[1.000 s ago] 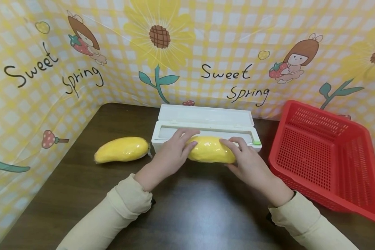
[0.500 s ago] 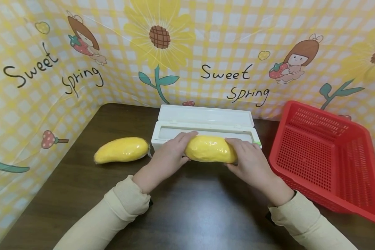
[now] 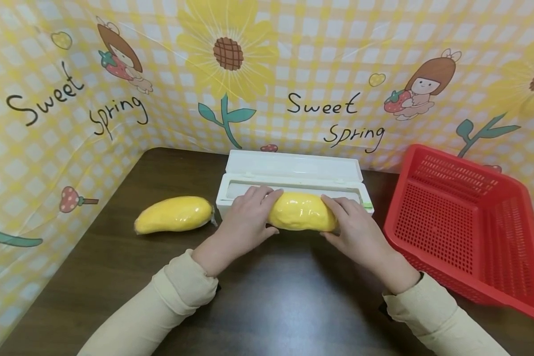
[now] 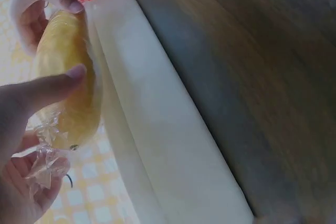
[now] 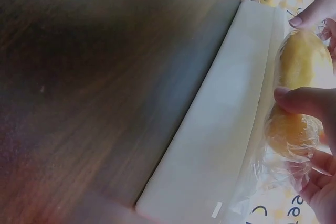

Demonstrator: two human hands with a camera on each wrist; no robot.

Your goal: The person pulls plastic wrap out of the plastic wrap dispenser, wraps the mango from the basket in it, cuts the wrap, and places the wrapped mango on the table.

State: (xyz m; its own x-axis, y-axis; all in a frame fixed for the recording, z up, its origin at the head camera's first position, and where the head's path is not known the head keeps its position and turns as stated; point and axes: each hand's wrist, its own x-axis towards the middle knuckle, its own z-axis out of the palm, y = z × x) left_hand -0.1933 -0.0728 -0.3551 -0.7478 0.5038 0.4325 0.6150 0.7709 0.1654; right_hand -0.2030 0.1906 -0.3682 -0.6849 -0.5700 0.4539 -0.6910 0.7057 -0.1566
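Note:
A yellow mango in clear cling film is held between both hands, in front of a white cling film dispenser with its lid up. My left hand grips the mango's left end. In the left wrist view its thumb lies on the fruit, and bunched film trails at its fingers. The right end is gripped by my right hand; its thumb presses the wrapped side in the right wrist view. Crinkled film shows near those fingers too. The fruit's underside is hidden in the head view.
Left of the dispenser, a second film-wrapped mango lies on the dark wooden table. At the right stands a red perforated basket. A yellow checked cloth hangs behind and along the left side.
The left fingers and thumb have shifted on the mango, the thumb dropping from its top to the near side. The right fingers have moved outward toward its end. The mango stays in about the same place.

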